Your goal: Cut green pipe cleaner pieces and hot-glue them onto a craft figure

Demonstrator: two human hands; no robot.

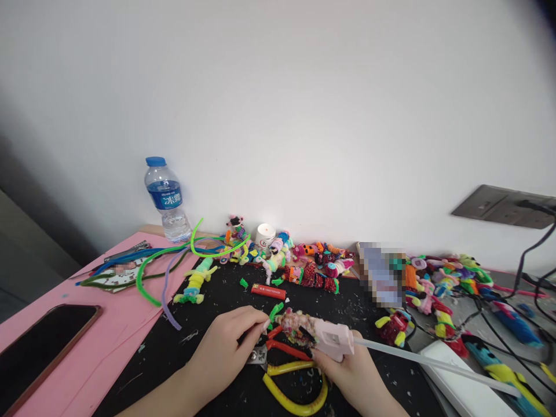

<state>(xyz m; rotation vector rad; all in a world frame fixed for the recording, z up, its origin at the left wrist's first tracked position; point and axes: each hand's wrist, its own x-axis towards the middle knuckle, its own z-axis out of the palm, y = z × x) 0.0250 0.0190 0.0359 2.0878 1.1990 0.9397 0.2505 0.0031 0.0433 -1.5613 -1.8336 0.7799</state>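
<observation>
My left hand (228,341) pinches a small bright green pipe cleaner piece (276,311) between thumb and fingertips. In my right hand (350,365) is a pale glue gun (336,338), its front crusted with coloured fluff and pointing left at the green piece. A long translucent glue stick (434,366) sticks out of the gun's back. Under both hands, a cutting tool with red and yellow handles (299,408) lies on the black mat (174,370). A red lighter (268,291) lies just beyond my fingertips, with small green scraps beside it.
A yellow-green pipe cleaner figure (197,282), loose pipe cleaners (150,284) and a water bottle (165,200) are at left. A dark phone (47,353) lies on the pink board (125,336). Finished figures (313,275) and a white cup (264,236) line the wall. Cables (516,289) run at right.
</observation>
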